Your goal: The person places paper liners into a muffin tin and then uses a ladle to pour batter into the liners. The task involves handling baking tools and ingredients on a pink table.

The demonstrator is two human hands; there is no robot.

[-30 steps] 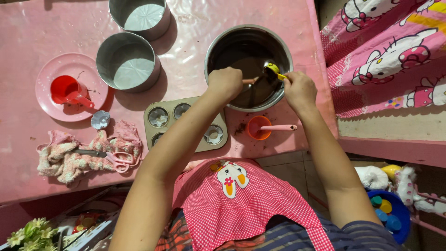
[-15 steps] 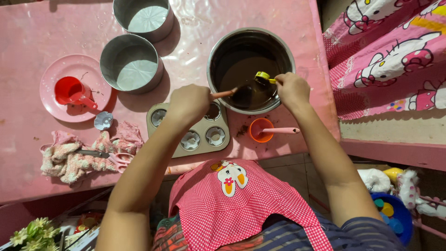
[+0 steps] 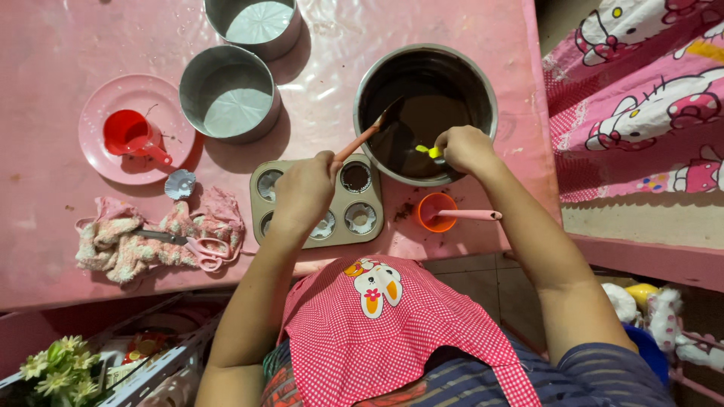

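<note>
With the spatula gripped in the left hand and the yellow scoop in the right hand, batter is best lifted from the pot (near the table's right edge) and scraped cleanly into the muffin tin at the front edge.
</note>
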